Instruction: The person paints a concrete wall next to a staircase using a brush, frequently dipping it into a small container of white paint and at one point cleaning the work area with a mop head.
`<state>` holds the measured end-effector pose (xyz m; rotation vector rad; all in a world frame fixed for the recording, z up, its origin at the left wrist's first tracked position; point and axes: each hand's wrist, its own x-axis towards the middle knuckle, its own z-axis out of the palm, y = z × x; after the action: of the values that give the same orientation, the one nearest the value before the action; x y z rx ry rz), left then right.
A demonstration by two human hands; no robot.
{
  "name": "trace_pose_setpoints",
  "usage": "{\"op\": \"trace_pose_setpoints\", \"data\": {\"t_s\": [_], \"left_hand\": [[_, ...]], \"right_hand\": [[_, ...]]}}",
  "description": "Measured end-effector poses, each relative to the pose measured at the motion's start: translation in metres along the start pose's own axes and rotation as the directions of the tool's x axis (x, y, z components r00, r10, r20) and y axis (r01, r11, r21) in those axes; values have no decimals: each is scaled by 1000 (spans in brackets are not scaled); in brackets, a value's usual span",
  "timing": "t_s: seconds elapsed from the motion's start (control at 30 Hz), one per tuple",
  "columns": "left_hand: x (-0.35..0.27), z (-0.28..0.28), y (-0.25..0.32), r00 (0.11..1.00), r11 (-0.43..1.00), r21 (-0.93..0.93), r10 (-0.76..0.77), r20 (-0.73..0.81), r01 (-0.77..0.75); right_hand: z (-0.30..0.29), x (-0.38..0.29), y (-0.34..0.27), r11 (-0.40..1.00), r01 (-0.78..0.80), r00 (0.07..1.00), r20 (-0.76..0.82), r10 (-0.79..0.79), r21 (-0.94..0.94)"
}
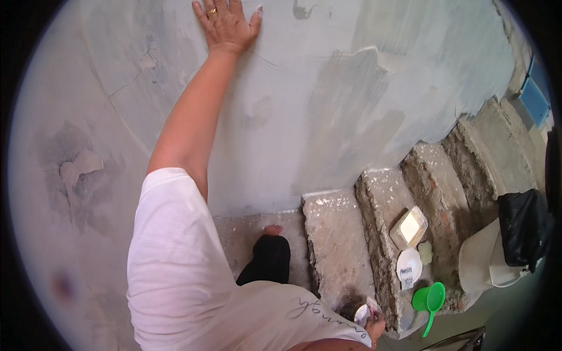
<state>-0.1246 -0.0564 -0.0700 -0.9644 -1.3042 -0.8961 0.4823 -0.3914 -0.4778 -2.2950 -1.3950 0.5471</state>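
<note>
My left hand [230, 24] is pressed flat against a grey-white plastered wall [272, 131], fingers spread. It wears a ring, and there is white residue on the thumb. Low at the bottom edge, my right hand [375, 327] is partly cut off by my shirt. Its fingers close on a small pale pinkish object [373, 307], too small to identify, beside a round can [361, 313] with something white at its top. Whether hand and can touch I cannot tell.
Rough concrete steps [336, 245] rise to the right. On them are a square tub [408, 228] with pale contents, a white round lid or dish [409, 261] and a green dipper [429, 298]. A white bucket [476, 263] has black plastic [524, 228] over it. My bare foot [273, 229] is near the wall.
</note>
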Motion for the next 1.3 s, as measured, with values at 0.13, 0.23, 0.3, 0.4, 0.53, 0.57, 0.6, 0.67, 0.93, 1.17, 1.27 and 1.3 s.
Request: {"op": "trace_pose_setpoints", "data": {"t_s": [0.13,0.23,0.3,0.4,0.53,0.57,0.6,0.67,0.93,1.17,1.27,1.3], "left_hand": [[-2,4,0,1000,1000,4,-28,10,28],[-3,4,-1,999,999,33,-32,18,32],[-4,4,-1,999,999,38,-34,25,33],[-5,10,2,999,999,22,-40,6,40],[-3,11,2,999,999,13,-36,-6,36],[-3,11,1,999,999,-1,-36,-11,36],[-4,11,-1,999,999,3,-32,-9,33],[-6,11,-6,999,999,-2,-32,-16,32],[-2,14,5,999,999,7,-31,-11,31],[-5,6,1,999,996,84,-32,9,31],[-4,16,-6,996,1000,-27,9,-85,-12],[-4,19,-5,992,990,-139,10,-126,-28]], "right_hand": [[9,-1,15,995,95,995,24,-95,-26],[18,-1,25,987,122,991,63,-116,-109],[19,-1,10,993,101,992,85,-97,-55],[31,4,29,991,92,995,39,-88,-93],[44,11,45,998,-57,998,18,57,-10],[46,10,48,998,-55,998,22,55,-8],[41,6,34,994,-104,992,65,105,-14],[33,-1,15,988,-151,982,109,153,-26],[32,-8,5,982,-26,993,106,46,-187],[56,13,21,994,81,994,80,-75,-68],[48,12,-10,997,57,996,71,-53,-56],[45,10,-14,997,35,996,84,-29,-72]]}}
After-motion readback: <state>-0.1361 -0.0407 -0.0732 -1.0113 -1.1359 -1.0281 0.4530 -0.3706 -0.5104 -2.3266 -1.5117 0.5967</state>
